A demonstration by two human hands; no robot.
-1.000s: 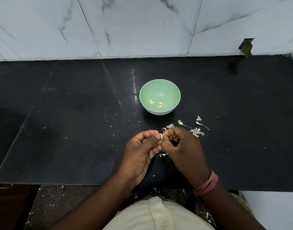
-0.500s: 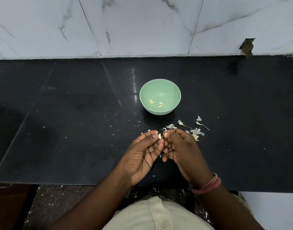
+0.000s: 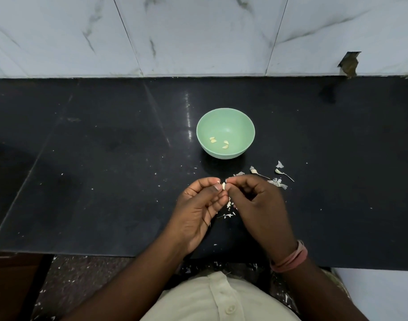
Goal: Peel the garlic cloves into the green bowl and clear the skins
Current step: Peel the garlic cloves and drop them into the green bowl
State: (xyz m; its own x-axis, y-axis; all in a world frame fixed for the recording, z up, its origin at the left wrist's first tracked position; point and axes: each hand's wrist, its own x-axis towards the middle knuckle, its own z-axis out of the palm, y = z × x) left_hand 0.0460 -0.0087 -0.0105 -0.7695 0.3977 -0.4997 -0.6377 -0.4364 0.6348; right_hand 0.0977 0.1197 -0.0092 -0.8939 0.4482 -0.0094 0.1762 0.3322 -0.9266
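Observation:
A small pale garlic clove (image 3: pixel 224 185) is pinched between the fingertips of my left hand (image 3: pixel 198 205) and my right hand (image 3: pixel 256 202), low over the black counter. The green bowl (image 3: pixel 244 126) stands just beyond my hands and holds a few peeled cloves (image 3: pixel 225 145). Loose garlic skins (image 3: pixel 278 182) and two stem pieces (image 3: pixel 283 173) lie on the counter to the right of my right hand. More skin bits (image 3: pixel 228 214) lie under and between my hands.
The black counter (image 3: pixel 94 170) runs to a white marble wall (image 3: pixel 198 35) at the back. Its front edge is close to my body. Skin flakes litter the speckled floor (image 3: pixel 82 281) below the edge.
My hands have drawn slightly apart, with the clove now showing between the fingertips. My left hand's fingers have curled in again after opening briefly.

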